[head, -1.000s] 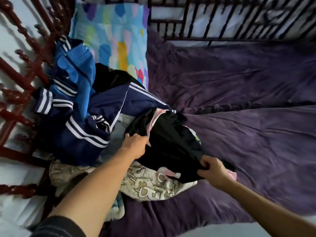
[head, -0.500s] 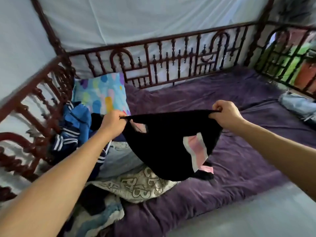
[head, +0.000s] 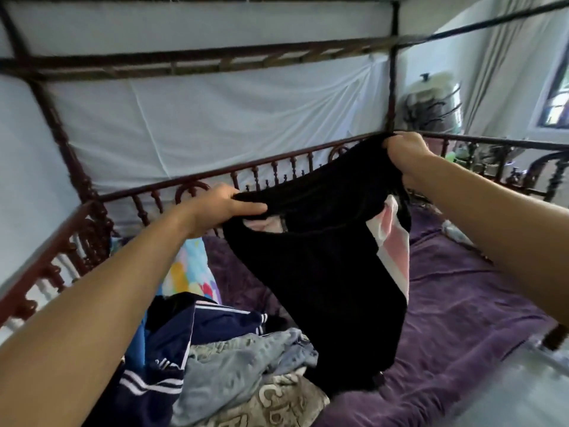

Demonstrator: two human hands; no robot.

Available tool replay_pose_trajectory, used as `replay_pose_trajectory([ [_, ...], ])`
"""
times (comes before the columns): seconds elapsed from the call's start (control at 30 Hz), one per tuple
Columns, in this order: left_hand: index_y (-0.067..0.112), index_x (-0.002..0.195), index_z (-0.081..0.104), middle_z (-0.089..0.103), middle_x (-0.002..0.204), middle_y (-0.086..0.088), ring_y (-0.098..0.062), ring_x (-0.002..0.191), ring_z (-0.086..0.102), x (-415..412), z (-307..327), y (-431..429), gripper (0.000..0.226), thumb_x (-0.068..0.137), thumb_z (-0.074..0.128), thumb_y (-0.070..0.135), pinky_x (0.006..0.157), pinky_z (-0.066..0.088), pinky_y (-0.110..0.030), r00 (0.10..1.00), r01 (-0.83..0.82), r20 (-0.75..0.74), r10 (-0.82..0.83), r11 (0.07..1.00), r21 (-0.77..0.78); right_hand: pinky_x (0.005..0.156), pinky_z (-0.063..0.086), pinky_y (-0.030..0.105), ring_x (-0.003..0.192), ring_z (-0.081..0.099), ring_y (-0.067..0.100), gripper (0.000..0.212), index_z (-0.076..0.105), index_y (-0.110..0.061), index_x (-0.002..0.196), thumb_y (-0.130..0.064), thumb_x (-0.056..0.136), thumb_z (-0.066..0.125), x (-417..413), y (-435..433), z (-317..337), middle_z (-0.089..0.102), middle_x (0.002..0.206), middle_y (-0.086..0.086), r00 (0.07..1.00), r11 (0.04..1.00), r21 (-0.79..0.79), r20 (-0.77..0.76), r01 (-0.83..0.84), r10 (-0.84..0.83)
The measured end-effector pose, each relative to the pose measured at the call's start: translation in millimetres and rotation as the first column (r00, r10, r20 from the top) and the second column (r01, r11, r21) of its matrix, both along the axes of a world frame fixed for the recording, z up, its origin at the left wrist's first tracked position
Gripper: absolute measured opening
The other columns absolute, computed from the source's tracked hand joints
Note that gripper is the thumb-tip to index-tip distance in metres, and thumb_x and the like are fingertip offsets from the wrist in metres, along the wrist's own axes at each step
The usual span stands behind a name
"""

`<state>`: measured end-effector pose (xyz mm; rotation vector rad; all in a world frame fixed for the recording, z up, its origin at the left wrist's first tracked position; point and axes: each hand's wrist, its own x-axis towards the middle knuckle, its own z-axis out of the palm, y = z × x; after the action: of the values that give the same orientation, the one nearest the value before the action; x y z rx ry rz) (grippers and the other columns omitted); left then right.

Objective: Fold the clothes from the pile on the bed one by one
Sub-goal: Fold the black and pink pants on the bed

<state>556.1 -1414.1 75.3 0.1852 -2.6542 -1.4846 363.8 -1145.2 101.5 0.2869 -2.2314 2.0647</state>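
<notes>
1. A black garment [head: 326, 272] with pink lining hangs in the air above the purple bedcover [head: 462, 303].
2. The left hand [head: 221, 208] pinches its top edge, arm outstretched.
3. The right hand [head: 403, 152] grips the other end, raised higher.
4. The pile of clothes [head: 215, 359] lies below the left arm, beside a colourful pillow [head: 187, 272].

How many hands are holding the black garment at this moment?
2. The left hand grips the black garment by its upper edge at the left; the right hand grips that edge at the right, held higher. No other hand is in view.
</notes>
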Motion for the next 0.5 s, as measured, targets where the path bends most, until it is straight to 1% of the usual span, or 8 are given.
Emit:
replay_pose_trajectory([
  [0.07,0.013,0.066,0.066,0.060,0.053,0.008,-0.004,0.048,0.055,0.2,-3.6,-6.8,0.022,0.072,0.082,0.027,0.046,0.039,-0.015,0.999,-0.006,0.033,0.011,0.989,-0.147,0.076,0.057,0.044,0.073,0.066,0.028,0.019,0.069,-0.010,0.084,-0.005,0.080,0.051,17.5,-15.1,7.2,0.066,0.083,0.016,0.999,1.000,0.018,-0.035,-0.022,0.023],
  [0.17,0.016,0.063,0.062,0.057,0.054,0.011,-0.003,0.052,0.052,-4.8,-24.2,-20.9,0.032,0.062,0.087,0.037,0.054,0.039,-0.022,0.998,0.032,0.065,-0.017,0.972,-0.231,0.058,0.054,0.027,0.053,0.062,0.015,0.020,0.068,-0.013,0.077,-0.003,0.085,0.053,39.4,-35.8,3.9,0.064,0.072,0.008,0.995,0.995,0.088,-0.089,-0.042,0.050],
  [0.2,0.017,0.072,0.063,0.062,0.064,0.011,-0.004,0.062,0.058,-6.2,-32.5,-21.3,0.041,0.056,0.088,0.045,0.061,0.044,-0.024,0.994,0.070,0.098,-0.049,0.973,-0.222,0.056,0.052,0.024,0.051,0.061,0.013,0.022,0.068,-0.014,0.076,-0.001,0.085,0.052,46.2,-40.8,2.7,0.064,0.071,0.007,0.992,0.993,0.100,-0.099,-0.063,0.073],
  [0.27,0.022,0.097,0.064,0.070,0.093,0.005,-0.013,0.091,0.066,-12.1,-50.0,-15.6,0.062,0.050,0.089,0.054,0.081,0.052,-0.032,0.975,0.179,0.162,-0.151,0.969,-0.171,0.063,0.051,0.030,0.063,0.063,0.021,0.021,0.068,-0.011,0.079,0.002,0.084,0.052,56.8,-50.1,1.4,0.065,0.076,0.011,0.985,0.984,0.128,-0.108,-0.122,0.136],
  [0.3,0.022,0.102,0.063,0.070,0.095,0.005,-0.014,0.093,0.067,-15.5,-59.3,-8.1,0.058,0.056,0.088,0.049,0.082,0.052,-0.032,0.958,0.252,0.176,-0.225,0.956,-0.151,0.067,0.051,0.034,0.068,0.063,0.025,0.020,0.068,-0.009,0.080,0.002,0.084,0.052,62.9,-54.6,1.7,0.065,0.078,0.014,0.981,0.979,0.148,-0.114,-0.138,0.156],
  [0.37,0.008,0.087,0.062,0.065,0.070,0.012,-0.006,0.068,0.063,-20.0,-73.7,12.4,0.032,0.077,0.079,0.033,0.065,0.045,-0.024,0.942,0.324,0.157,-0.298,0.928,-0.182,0.069,0.052,0.033,0.071,0.063,0.025,0.021,0.070,-0.009,0.079,0.003,0.084,0.053,73.2,-59.9,4.6,0.066,0.079,0.013,0.976,0.973,0.176,-0.130,-0.149,0.173],
  [0.4,0.005,0.075,0.058,0.055,0.055,0.013,-0.005,0.053,0.053,-22.2,-78.5,21.2,0.028,0.084,0.072,0.027,0.056,0.037,-0.023,0.953,0.297,0.120,-0.278,0.936,-0.187,0.071,0.052,0.033,0.071,0.063,0.024,0.021,0.072,-0.008,0.081,0.003,0.083,0.053,77.6,-60.7,6.0,0.067,0.079,0.013,0.975,0.971,0.192,-0.145,-0.141,0.170],
  [0.5,0.010,0.062,0.045,0.041,0.049,0.005,-0.012,0.045,0.038,-28.9,-82.2,29.8,0.035,0.091,0.060,0.022,0.054,0.026,-0.028,0.986,0.166,0.012,-0.165,0.985,-0.043,0.078,0.056,0.032,0.075,0.064,0.019,0.022,0.074,-0.004,0.094,0.003,0.084,0.055,82.9,-48.2,6.9,0.069,0.085,0.011,0.973,0.970,0.229,-0.191,-0.083,0.129],
])
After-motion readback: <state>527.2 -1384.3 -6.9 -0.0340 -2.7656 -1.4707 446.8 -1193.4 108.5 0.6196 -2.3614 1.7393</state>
